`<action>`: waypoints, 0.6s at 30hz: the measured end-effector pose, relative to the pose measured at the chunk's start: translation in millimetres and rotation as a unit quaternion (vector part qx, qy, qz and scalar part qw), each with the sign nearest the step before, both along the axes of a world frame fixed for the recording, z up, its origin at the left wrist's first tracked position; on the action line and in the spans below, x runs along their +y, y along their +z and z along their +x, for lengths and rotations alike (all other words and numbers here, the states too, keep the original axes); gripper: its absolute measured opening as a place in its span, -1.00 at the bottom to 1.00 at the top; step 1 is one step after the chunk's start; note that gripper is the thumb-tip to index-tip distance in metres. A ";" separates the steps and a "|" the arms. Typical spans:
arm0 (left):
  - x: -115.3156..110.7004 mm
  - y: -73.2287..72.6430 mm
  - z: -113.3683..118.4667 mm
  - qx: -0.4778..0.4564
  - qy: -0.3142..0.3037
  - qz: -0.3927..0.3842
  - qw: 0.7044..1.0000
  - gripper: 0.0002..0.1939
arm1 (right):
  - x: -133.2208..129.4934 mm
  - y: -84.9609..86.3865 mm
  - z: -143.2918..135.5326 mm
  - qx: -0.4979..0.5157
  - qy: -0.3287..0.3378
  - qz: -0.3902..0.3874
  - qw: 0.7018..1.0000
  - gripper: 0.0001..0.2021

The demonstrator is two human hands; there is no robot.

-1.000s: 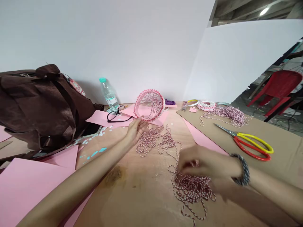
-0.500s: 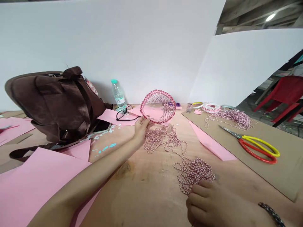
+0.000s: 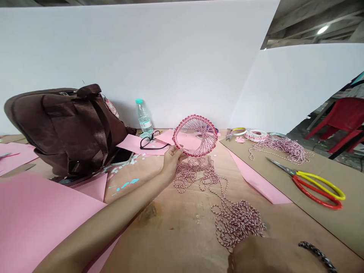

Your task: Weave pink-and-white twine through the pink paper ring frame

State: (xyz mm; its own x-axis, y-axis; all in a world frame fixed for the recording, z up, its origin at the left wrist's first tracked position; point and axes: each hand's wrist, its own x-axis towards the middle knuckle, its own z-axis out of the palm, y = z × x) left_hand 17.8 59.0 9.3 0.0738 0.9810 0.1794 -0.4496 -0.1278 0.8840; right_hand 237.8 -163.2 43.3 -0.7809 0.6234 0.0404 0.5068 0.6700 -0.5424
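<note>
My left hand [image 3: 173, 159] grips the lower edge of a round ring [image 3: 215, 142] laced with red-and-white string, its rim edged in dark pink, held up above the table. Beneath it, loose red-and-white cord [image 3: 184, 176] trails toward a tangled heap [image 3: 241, 220] nearer me. My right hand [image 3: 256, 252] is at the bottom edge, just in front of that heap, with its back toward me and its fingers hidden.
A brown backpack [image 3: 68, 132] stands at left behind pink paper [image 3: 42, 220]. Glasses [image 3: 153, 147] and a bottle [image 3: 144, 118] are near the wall. Scissors [image 3: 307, 184] and more cord [image 3: 287, 148] lie on brown cardboard [image 3: 327, 167] at right.
The ring in my left hand has turned and shifted slightly right. My right hand has moved down toward the bottom edge, its fingers now out of sight. The whole view has shifted slightly.
</note>
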 end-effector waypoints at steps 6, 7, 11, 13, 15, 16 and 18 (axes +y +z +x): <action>-2.4 3.3 1.1 0.010 -0.007 -0.010 1.000 -0.69 | 21.2 25.4 2.4 0.052 0.027 -0.033 0.998 -0.84; -2.9 3.6 1.1 0.010 -0.010 -0.010 1.000 -0.70 | 29.8 29.2 5.4 0.079 0.022 -0.036 0.996 -0.85; -3.6 2.5 0.0 0.013 -0.026 -0.014 0.999 -0.70 | 83.2 41.9 30.7 0.260 -0.141 -0.003 0.955 -0.82; -3.4 1.4 -0.8 0.015 -0.032 -0.020 0.999 -0.71 | 115.3 46.9 43.9 0.349 -0.234 0.021 0.907 -0.87; -3.3 0.9 -1.4 0.015 -0.036 -0.023 0.999 -0.72 | 144.2 50.3 50.9 0.439 -0.271 0.011 0.856 -0.93; -3.3 1.0 -1.6 0.015 -0.036 -0.023 0.999 -0.72 | 156.3 51.3 51.4 0.478 -0.275 -0.001 0.834 -0.94; -3.5 2.1 -1.7 0.017 -0.031 -0.022 0.999 -0.74 | 174.9 51.8 48.2 0.531 -0.275 -0.016 0.801 -0.95</action>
State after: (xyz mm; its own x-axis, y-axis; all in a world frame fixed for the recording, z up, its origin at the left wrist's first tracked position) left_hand 16.1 55.5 11.4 0.1398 0.9812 0.1327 -0.4252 -0.0615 0.9030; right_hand 286.0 11.7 95.0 0.0774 0.8750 0.4779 -0.0386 0.4816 -0.8755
